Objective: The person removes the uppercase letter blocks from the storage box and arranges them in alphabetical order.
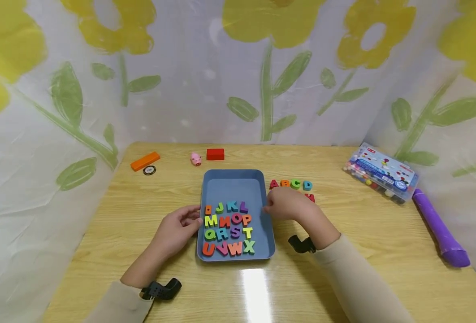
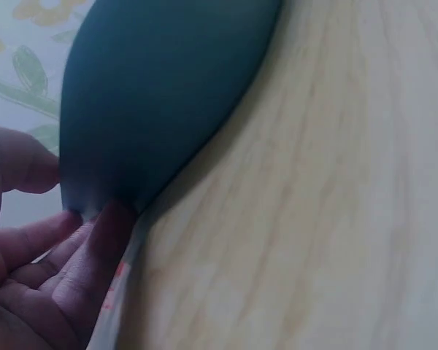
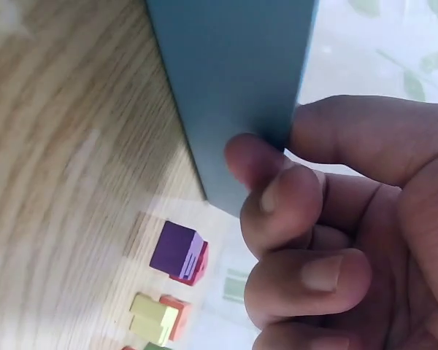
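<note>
Tray (image 1: pixel 234 190) pinched by both hands (image 1: pixel 176 228) (image 1: pixel 288 205), opposite sides. If one lifts higher, those letters (image 1: pixel 224 222) could totally slide outta their rows

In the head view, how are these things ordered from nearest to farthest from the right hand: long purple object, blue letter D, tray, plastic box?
From the right hand:
1. Tray: touching, at its right rim.
2. Blue letter D: just beyond the hand.
3. Plastic box: farther right, toward the back.
4. Long purple object: far right.
</note>
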